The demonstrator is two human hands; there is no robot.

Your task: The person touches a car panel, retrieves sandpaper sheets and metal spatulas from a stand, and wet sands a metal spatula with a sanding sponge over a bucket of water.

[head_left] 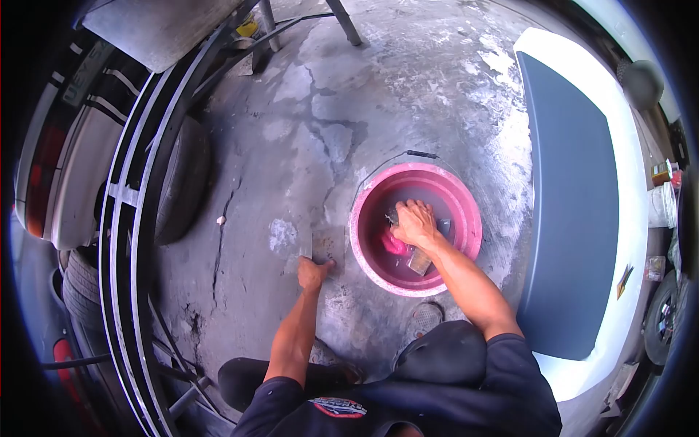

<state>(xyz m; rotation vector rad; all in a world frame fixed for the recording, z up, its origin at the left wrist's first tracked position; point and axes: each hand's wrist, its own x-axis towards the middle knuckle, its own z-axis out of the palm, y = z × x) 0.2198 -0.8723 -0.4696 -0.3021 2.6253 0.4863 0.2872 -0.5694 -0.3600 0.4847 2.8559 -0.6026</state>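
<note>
Standing on grey concrete floor [269,182]: round pink plastic bucket [356,244] of water [429,198]. Right hand [416,223] inside, left hand [313,272] beside; both grasps unclear.

Two hands [416,223]; one bucket [470,217]

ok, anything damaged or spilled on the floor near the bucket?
Yes, damage: a long jagged crack splits the concrete floor left of the pink bucket, another branches farther off, and pale blotches mar the surface. No clear spill; can't tell if the floor is damp.
</note>
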